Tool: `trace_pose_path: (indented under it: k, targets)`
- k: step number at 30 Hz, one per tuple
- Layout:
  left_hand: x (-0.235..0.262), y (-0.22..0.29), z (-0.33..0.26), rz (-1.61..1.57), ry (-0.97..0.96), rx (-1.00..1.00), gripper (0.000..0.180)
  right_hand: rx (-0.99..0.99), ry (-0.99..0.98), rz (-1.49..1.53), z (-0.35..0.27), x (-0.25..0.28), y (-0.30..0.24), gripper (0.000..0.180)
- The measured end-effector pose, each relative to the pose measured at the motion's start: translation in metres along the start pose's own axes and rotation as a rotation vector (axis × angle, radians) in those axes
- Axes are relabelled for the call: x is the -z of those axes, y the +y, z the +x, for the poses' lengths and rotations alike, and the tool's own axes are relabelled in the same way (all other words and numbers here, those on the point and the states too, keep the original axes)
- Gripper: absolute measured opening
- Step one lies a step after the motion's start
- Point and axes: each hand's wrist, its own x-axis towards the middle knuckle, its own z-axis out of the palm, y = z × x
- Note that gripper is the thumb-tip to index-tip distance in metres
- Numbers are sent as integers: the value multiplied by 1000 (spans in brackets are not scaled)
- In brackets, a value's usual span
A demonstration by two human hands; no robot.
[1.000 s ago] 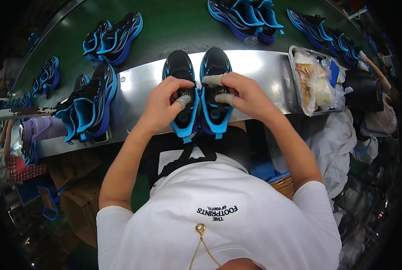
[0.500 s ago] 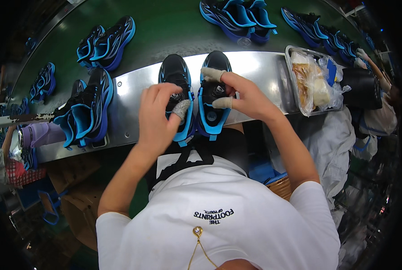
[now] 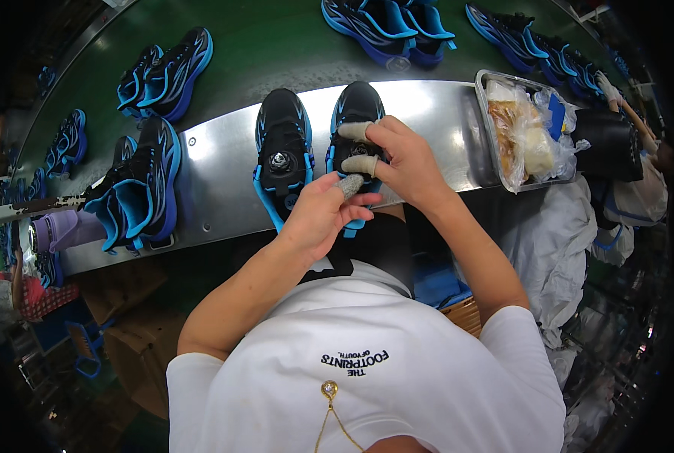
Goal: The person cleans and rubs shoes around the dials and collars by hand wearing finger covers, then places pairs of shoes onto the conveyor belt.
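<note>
Two black and blue sneakers stand side by side, toes pointing away, on a steel shelf (image 3: 216,181). The left sneaker (image 3: 282,151) shows a round dial on its tongue and nobody touches it. My right hand (image 3: 397,162), with taped fingertips, grips the tongue area of the right sneaker (image 3: 356,109). My left hand (image 3: 323,215) has come across to that same shoe, its grey-covered fingertip at the heel end next to my right hand.
A green conveyor belt (image 3: 276,45) behind the shelf carries several more blue sneakers. Another pair (image 3: 137,192) sits at the shelf's left end. A metal tray (image 3: 529,128) of plastic-wrapped items lies at the right. Another person's sleeve (image 3: 635,177) shows far right.
My left hand left the left sneaker and moved right to the right sneaker's heel. My right hand stayed on the right sneaker.
</note>
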Motion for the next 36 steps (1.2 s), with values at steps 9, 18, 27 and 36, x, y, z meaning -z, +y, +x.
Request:
trace_pose_path:
  k: [9, 18, 27, 36]
  targets:
    - [-3, -5, -2, -66, 32, 7, 25, 43, -1, -60, 2, -1, 3, 43]
    - [-3, -7, -2, -112, 23, 2, 24, 62, -14, -120, 3, -5, 4, 56]
    - [-4, -8, -2, -119, 19, -3, 25, 70, -8, -65, 1, -11, 9, 48]
    - [-7, -11, -1, -125, 0, 6, 25, 93, -40, 37, 8, -11, 12, 38]
